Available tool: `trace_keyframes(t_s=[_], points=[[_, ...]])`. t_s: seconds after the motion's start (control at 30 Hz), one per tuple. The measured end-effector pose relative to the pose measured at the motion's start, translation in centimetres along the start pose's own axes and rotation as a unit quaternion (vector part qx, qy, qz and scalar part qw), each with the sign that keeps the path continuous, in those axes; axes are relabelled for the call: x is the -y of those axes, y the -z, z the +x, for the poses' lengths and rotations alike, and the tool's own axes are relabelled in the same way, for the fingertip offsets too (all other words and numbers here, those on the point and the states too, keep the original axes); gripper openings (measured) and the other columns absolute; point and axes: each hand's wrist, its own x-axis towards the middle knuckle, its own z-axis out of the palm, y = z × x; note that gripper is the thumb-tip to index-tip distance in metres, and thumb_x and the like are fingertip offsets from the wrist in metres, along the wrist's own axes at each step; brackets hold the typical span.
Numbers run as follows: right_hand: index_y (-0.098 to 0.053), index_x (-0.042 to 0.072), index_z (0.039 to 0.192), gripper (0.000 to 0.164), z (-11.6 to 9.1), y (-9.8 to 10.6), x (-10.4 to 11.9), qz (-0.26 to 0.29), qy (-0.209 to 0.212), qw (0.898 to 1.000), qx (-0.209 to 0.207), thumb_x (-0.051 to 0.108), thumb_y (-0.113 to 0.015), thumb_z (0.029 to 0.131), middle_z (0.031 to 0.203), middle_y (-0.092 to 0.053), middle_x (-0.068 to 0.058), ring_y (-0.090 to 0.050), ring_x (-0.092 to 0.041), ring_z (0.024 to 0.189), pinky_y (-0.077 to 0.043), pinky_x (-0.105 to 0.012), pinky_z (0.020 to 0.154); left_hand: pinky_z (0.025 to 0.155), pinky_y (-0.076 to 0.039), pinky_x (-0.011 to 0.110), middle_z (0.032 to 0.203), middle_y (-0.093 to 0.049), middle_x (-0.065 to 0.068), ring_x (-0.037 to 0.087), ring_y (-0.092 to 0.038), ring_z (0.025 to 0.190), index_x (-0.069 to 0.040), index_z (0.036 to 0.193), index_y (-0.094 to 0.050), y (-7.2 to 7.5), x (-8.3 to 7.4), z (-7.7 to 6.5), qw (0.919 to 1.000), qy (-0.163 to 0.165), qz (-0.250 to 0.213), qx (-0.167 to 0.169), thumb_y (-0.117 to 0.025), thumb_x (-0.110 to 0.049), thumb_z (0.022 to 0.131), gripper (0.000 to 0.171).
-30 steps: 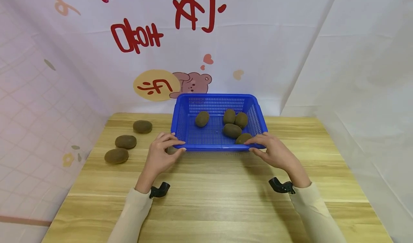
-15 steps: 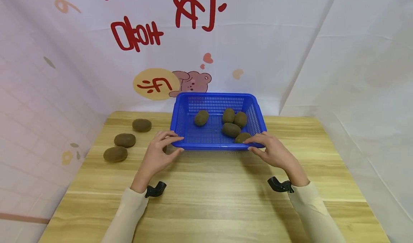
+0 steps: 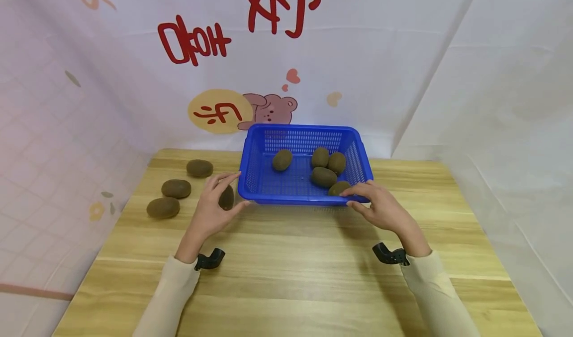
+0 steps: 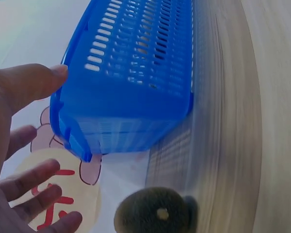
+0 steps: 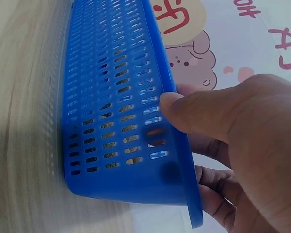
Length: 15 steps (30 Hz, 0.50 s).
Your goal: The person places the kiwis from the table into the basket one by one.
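A blue plastic basket (image 3: 286,199) stands on the table, with several brown kiwis (image 3: 324,177) lying in it. My right hand (image 3: 380,207) pinches the basket's near rim at its right corner, thumb outside and fingers inside, as the right wrist view also shows. By the near left corner is my left hand (image 3: 212,210), its fingers spread and off the rim. Its thumb is at the rim in the left wrist view; whether it touches I cannot tell. A single kiwi (image 4: 153,211) lies on the table beside the basket, partly hidden behind the left hand in the head view.
Three more kiwis (image 3: 176,188) lie at the left side of the wooden table (image 3: 286,272). A white printed cloth (image 3: 367,53) hangs right behind the basket, and pale cloth walls stand to the left and right.
My left hand has let go of the basket's rim and moved slightly left, bringing the kiwi behind it into sight. The right hand keeps its hold. The head view has shifted slightly.
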Motion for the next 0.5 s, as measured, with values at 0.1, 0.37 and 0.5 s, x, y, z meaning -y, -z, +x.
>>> trace_keyframes(t_s=[0.1, 0.37, 0.5], points=[[-0.077, 0.015, 0.114, 0.024, 0.2, -0.1, 0.0, 0.002, 0.003, 1.000, 0.000, 0.007, -0.076, 0.092, 0.105, -0.077, -0.001, -0.062, -0.023, 0.088, -0.046, -0.031, 0.073, 0.112, -0.038, 0.065, 0.145, -0.052, 0.013, 0.035, -0.041, 0.139, -0.018, 0.151, -0.052, 0.5, 0.5, -0.2, 0.9996, 0.027, 0.000, 0.004, -0.090, -0.028, 0.079, 0.082], [-0.078, 0.013, 0.114, 0.024, 0.2, -0.3, -0.2, 0.007, 0.000, 1.000, -0.003, 0.007, -0.076, 0.091, 0.103, -0.077, -0.002, -0.059, -0.022, 0.085, -0.043, -0.028, 0.071, 0.117, -0.031, 0.071, 0.157, -0.040, 0.016, 0.039, -0.030, 0.149, -0.021, 0.159, -0.039, 0.8, 2.1, -0.6, 0.9952, 0.091, 0.014, 0.034, -0.087, -0.037, 0.082, 0.092], [-0.077, 0.012, 0.114, 0.024, 0.1, -0.4, -0.2, 0.009, -0.002, 1.000, -0.006, 0.006, -0.077, 0.091, 0.104, -0.077, -0.002, -0.060, -0.020, 0.087, -0.044, -0.030, 0.072, 0.118, -0.029, 0.072, 0.162, -0.034, 0.017, 0.040, -0.027, 0.152, -0.018, 0.160, -0.035, 0.9, 3.0, -0.8, 0.9927, 0.109, 0.010, 0.049, -0.086, -0.040, 0.082, 0.096]])
